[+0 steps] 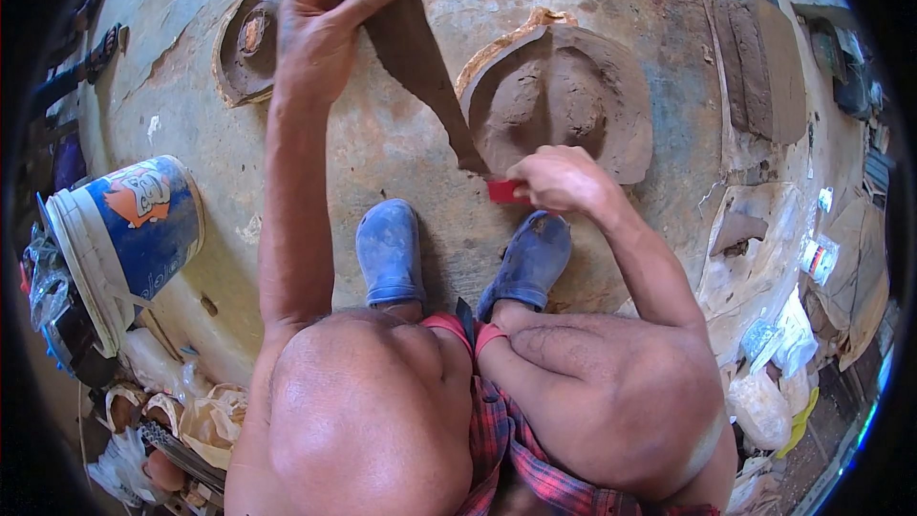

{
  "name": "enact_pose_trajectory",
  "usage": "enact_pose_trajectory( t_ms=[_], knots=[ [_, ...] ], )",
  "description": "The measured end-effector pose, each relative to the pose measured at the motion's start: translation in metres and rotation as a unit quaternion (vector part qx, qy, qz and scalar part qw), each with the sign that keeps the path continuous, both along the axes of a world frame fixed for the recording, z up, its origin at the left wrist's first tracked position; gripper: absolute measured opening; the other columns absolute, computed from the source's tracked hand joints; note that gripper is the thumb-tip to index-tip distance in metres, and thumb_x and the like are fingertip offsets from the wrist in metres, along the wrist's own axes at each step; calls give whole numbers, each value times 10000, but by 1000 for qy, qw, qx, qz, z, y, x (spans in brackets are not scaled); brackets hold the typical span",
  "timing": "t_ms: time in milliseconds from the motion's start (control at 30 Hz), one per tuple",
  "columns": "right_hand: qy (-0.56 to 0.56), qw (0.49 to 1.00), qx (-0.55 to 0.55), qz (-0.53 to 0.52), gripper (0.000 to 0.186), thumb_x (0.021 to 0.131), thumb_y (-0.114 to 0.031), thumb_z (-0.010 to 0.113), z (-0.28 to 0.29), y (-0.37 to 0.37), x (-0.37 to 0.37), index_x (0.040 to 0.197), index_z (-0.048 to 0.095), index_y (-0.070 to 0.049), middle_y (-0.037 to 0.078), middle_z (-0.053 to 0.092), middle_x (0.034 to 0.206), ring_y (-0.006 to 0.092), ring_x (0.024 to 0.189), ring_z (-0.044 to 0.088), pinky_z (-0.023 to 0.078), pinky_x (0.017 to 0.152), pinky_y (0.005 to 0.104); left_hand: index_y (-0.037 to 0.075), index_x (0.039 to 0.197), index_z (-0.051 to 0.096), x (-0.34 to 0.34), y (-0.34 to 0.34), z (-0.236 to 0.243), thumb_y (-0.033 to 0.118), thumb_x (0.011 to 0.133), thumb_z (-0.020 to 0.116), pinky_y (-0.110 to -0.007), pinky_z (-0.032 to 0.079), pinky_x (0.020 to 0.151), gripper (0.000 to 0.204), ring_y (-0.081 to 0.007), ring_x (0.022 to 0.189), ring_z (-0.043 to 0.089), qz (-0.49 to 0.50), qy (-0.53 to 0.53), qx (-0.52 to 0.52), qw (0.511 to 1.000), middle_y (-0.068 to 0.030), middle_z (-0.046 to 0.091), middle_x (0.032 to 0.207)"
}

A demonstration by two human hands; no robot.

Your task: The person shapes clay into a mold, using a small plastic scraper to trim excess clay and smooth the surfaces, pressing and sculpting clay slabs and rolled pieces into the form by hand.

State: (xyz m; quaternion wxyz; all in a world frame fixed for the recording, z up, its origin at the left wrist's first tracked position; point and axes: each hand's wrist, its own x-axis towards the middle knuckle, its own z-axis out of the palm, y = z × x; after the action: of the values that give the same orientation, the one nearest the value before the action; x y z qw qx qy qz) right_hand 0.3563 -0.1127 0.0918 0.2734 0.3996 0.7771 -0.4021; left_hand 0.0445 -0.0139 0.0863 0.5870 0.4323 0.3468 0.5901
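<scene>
Up at the far left of centre, my left hand (330, 24) pinches the wide top end of a thin brown clay strip (411, 43) between thumb and fingers. The strip hangs tapering down to the right, its edge ragged. Its narrow lower end reaches a small red, flat-looking tool (507, 191) that my right hand (564, 180) grips; what kind of tool it is cannot be made out. Just beyond my right hand lies a broad mould (626, 148) lined with brown clay, with two raised lumps and a groove between them. The strip's lower part passes close to the mould's left edge.
Behind my left hand lies a smaller clay-lined mould (234, 48). A clay block (769, 67) sits at the far right, and a clay scrap (737, 231) on a pale sheet nearer. A blue-and-white bucket (129, 239) tilts at left. My blue clogs (390, 248) stand on the floor; plastic bags (764, 406) lie right.
</scene>
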Motion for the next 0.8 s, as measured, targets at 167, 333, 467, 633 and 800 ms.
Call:
enact_pose_trajectory(
  t_ms=[167, 333, 467, 633, 800],
  knots=[
    [251, 900, 79, -348, 244, 1001, -211, 700, 52, 12, 33, 1193, 734, -64, 85, 733, 963, 209, 841, 691, 558, 801, 353, 31, 1288, 689, 19, -6, 63, 46, 1000, 706, -309, 526, 1006, 289, -163, 1091, 689, -10, 8, 28, 1000, -90, 738, 1204],
    [491, 750, 356, -265, 246, 908, -81, 797, 80, 21, 10, 1149, 767, -41, 88, 713, 1092, 246, 955, 703, 555, 845, 355, 34, 1192, 708, 125, -9, 145, 33, 904, 808, -321, 621, 935, 305, -196, 1040, 748, -86, 86, 31, 992, -163, 775, 1070],
    [418, 672, 534, -298, 158, 891, -90, 818, 120, 17, 65, 1038, 784, -42, 123, 716, 1058, 304, 944, 696, 543, 823, 389, 11, 1212, 716, 163, 5, 145, 96, 939, 793, -306, 589, 945, 296, -171, 1050, 727, -126, 88, 96, 983, -118, 768, 1093],
    [202, 601, 720, -282, 107, 900, -127, 810, 144, -17, 198, 984, 785, -66, 153, 722, 958, 346, 835, 655, 498, 732, 400, -21, 1404, 627, 126, 45, 10, 484, 1035, 636, -364, 451, 1109, 625, -237, 1295, 626, -117, 379, 4, 918, -163, 708, 1326],
    [1, 596, 586, -549, 231, 990, -247, 719, 84, -115, 389, 1067, 762, -34, 168, 736, 1073, 358, 992, 680, 513, 888, 439, 7, 1320, 677, 87, 8, -109, 532, 1075, 521, -425, 501, 990, 600, -325, 1145, 699, -181, 506, -79, 840, -271, 732, 1196]
  ],
)
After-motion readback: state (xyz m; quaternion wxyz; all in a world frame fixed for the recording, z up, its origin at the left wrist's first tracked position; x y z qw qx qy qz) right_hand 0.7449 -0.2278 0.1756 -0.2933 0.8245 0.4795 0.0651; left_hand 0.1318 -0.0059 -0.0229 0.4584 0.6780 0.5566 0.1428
